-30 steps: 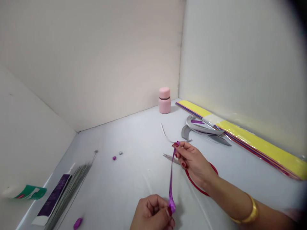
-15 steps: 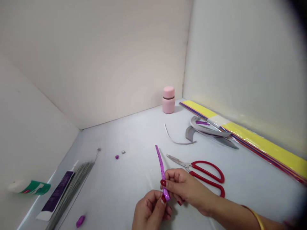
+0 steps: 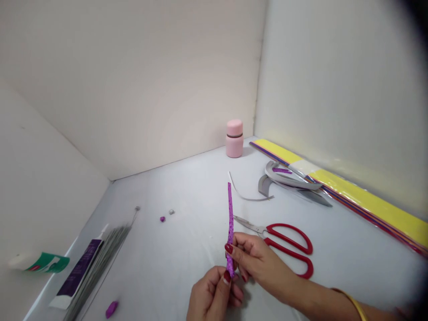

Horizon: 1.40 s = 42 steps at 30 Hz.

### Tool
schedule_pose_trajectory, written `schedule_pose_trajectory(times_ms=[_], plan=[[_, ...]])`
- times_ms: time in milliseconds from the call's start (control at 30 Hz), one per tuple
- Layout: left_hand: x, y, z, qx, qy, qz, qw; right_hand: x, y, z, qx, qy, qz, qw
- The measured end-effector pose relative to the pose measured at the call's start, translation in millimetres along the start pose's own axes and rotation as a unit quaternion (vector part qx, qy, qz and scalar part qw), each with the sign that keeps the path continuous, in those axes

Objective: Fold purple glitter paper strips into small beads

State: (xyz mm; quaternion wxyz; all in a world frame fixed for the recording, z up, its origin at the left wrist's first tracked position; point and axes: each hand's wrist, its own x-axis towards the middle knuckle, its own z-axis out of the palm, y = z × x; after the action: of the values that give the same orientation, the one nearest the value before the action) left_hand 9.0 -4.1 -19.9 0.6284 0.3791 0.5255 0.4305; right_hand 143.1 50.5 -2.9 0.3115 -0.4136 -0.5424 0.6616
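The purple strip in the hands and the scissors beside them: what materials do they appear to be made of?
The purple strip looks like glitter foam or glitter paper: it sparkles, and it stands up stiffly above the left hand and right hand that pinch it. The scissors seem to have bare metal blades, grey and shiny, and glossy red handles, probably plastic.

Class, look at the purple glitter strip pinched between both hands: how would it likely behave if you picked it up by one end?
The purple glitter strip stands nearly upright above the hands, so it probably has some stiffness. It is thin and narrow, so likely very light and easily bent or creased.
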Motion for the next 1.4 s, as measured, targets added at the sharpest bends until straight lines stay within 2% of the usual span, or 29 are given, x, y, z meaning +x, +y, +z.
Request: schedule_pose_trajectory(times_ms=[100,367,700,833,1033,1167,1333,1400], plan=[[0.1,-0.4,0.4,0.019,0.004,0.008,1.000,0.0,-0.7,-0.2,0.002,-0.017,0.018,1.000],[1.2,-6.2,-1.1,0.102,0.009,0.025,0.994,-0.3,-2.7,0.7,-0.011,-0.007,0.011,1.000],[1.0,0.1,0.5,-0.013,0.023,-0.008,1.000,-3.4,2.1,-0.9,-0.091,0.024,-0.044,0.995],[0.4,-4.2,-1.7,0.049,0.038,0.034,0.997,-4.3,2.2,0.6,-0.114,0.027,-0.055,0.992],[-2.2,-6.1,-3.4,0.174,0.043,0.086,0.980,-2.7,0.8,3.4,-0.029,0.036,-0.024,0.999],[-1.3,-4.1,-2.6,0.181,0.034,0.089,0.979,-2.1,3.7,4.4,-0.009,0.038,-0.011,0.999],[-0.8,-3.1,-1.7,0.161,0.024,0.076,0.984,-4.3,5.9,4.2,-0.087,0.063,-0.060,0.992],[-1.0,-4.1,-2.5,0.169,0.034,0.083,0.982,-4.6,4.2,4.2,-0.080,0.049,-0.061,0.994]])
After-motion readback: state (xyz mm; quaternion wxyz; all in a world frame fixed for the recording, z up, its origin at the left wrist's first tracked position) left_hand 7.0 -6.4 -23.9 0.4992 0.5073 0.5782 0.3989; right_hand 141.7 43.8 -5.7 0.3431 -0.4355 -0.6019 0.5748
